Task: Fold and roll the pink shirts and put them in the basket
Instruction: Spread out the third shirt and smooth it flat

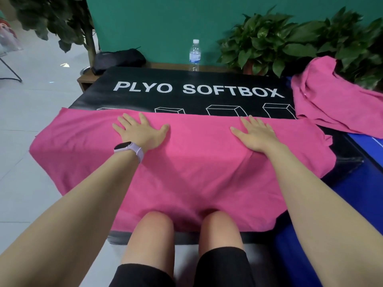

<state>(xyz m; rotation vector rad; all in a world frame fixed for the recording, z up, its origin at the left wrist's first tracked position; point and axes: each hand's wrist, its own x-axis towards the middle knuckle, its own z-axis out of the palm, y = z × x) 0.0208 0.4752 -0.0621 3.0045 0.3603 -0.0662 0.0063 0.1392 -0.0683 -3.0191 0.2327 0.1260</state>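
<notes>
A pink shirt point(192, 168) lies spread flat across the black plyo softbox point(196, 90), its near edge hanging toward my knees. My left hand point(141, 131) rests palm down on the shirt's far left part, fingers spread, a lilac watch on the wrist. My right hand point(255, 133) presses flat on the far right part, fingers apart. A second pink shirt point(331, 104) lies crumpled at the right, over the box's corner and a blue mat. No basket is in view.
A water bottle point(194, 54) stands behind the box by the green wall. A black bag point(118, 60) sits at the back left. Potted plants point(290, 44) line the back right. A blue mat point(356, 193) lies on the right; pale tiled floor on the left.
</notes>
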